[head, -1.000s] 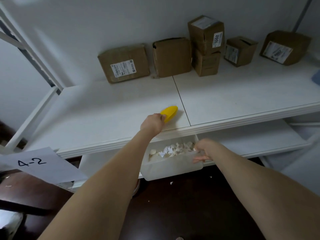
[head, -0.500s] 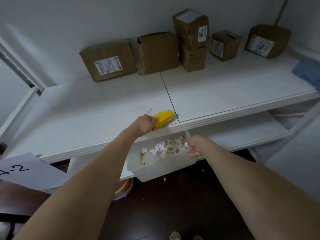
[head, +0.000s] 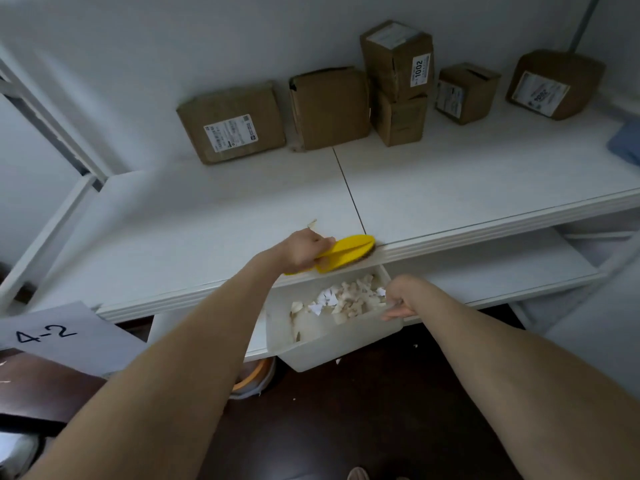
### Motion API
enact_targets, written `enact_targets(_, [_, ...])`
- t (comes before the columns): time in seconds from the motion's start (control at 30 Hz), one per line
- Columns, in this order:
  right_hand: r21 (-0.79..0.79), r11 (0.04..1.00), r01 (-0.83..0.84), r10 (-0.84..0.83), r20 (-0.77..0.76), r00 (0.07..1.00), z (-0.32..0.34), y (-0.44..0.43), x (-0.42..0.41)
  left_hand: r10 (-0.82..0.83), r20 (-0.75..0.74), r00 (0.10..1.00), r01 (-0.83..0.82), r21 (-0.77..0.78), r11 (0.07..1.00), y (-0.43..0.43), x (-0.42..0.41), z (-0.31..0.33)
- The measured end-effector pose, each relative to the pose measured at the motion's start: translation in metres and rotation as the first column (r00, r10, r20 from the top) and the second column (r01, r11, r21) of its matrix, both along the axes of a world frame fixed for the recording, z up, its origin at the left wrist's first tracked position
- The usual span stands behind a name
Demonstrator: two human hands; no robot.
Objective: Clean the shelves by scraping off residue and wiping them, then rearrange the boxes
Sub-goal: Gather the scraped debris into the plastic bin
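My left hand [head: 304, 249] grips a yellow brush [head: 346, 252] whose head lies at the front edge of the white shelf [head: 207, 237], close to the seam between the two boards. My right hand [head: 398, 296] holds the rim of a white plastic bin [head: 329, 344] just under that edge; pale scraps of residue [head: 346, 296] fill its far end. One small scrap [head: 311, 224] lies on the shelf behind my left hand. Several cardboard boxes [head: 235, 123] stand along the back wall, two of them stacked [head: 398, 64].
A blue cloth [head: 627, 140] lies at the shelf's right end. A paper label marked 4-2 [head: 59, 336] hangs at lower left. A lower shelf [head: 502, 275] runs beneath. An orange-rimmed container [head: 252, 375] sits on the dark floor [head: 346, 427].
The brush has swept from further back on the shelf to its front edge above the bin. The bin has stayed under the edge in my right hand. The view has shifted.
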State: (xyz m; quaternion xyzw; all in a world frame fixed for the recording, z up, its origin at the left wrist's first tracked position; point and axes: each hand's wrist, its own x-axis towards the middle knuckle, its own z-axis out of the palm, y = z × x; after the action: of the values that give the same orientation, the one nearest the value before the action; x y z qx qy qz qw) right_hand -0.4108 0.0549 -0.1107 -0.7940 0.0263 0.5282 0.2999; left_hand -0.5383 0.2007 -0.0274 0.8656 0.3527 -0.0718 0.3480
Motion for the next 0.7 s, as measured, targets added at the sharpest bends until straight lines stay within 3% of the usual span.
enact_targets(0.1, [-0.041, 0.997, -0.058, 0.059, 0.019, 0.998, 0.004, 0.006, -0.002, 0.091, 0.123, 0.988, -0.111, 0.168, 0.979, 0.008, -0.007, -0.003])
enact_targets(0.2, [-0.078, 0.988, -0.134, 0.139, 0.059, 0.989, 0.013, 0.004, -0.006, 0.173, 0.096, 0.980, -0.195, 0.318, 0.928, 0.021, -0.011, -0.007])
enact_targets(0.3, [-0.072, 0.988, -0.138, 0.143, 0.069, 0.987, 0.018, 0.002, -0.009, 0.235, -0.008, 0.972, -0.219, 0.330, 0.918, 0.021, -0.009, -0.012])
enact_targets(0.4, [-0.057, 0.994, -0.098, 0.101, 0.044, 0.994, 0.021, 0.000, -0.013, 0.117, -0.089, 0.989, -0.093, 0.238, 0.967, 0.005, 0.000, -0.014])
enact_targets(0.53, [-0.042, 0.996, -0.084, 0.085, 0.025, 0.996, 0.024, 0.000, -0.014, -0.011, -0.056, 0.998, 0.013, 0.043, 0.999, -0.005, 0.003, 0.001])
enact_targets(0.7, [-0.084, 0.993, -0.082, 0.083, 0.013, 0.996, 0.020, -0.001, -0.012, 0.157, 0.151, 0.976, -0.195, 0.286, 0.938, 0.007, -0.001, -0.006])
